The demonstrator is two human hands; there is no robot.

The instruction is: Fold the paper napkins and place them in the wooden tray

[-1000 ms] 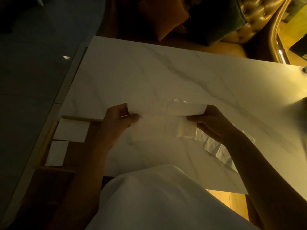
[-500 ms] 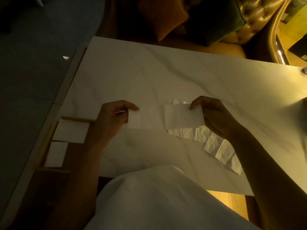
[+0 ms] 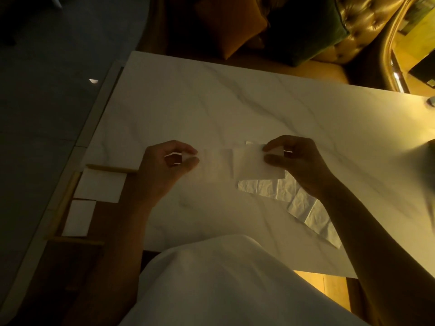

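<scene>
A white paper napkin (image 3: 235,164) is stretched as a long strip just above the marble table (image 3: 235,109). My left hand (image 3: 164,168) pinches its left end between thumb and fingers. My right hand (image 3: 296,161) pinches its right end. The wooden tray (image 3: 64,201) sits at the table's left edge beside my left forearm, with two folded white napkins, a larger one (image 3: 101,187) and a smaller one (image 3: 78,217), lying in it.
A crinkled clear plastic wrapper (image 3: 306,208) lies on the table under my right wrist. Behind the table stand a tufted golden sofa (image 3: 367,24) and dark cushions (image 3: 235,27). My white garment (image 3: 223,283) fills the near edge. Dim floor lies to the left.
The napkin went from a taller sheet held low to a narrower strip held higher. Both hands rose and shifted their grip to the strip's ends.
</scene>
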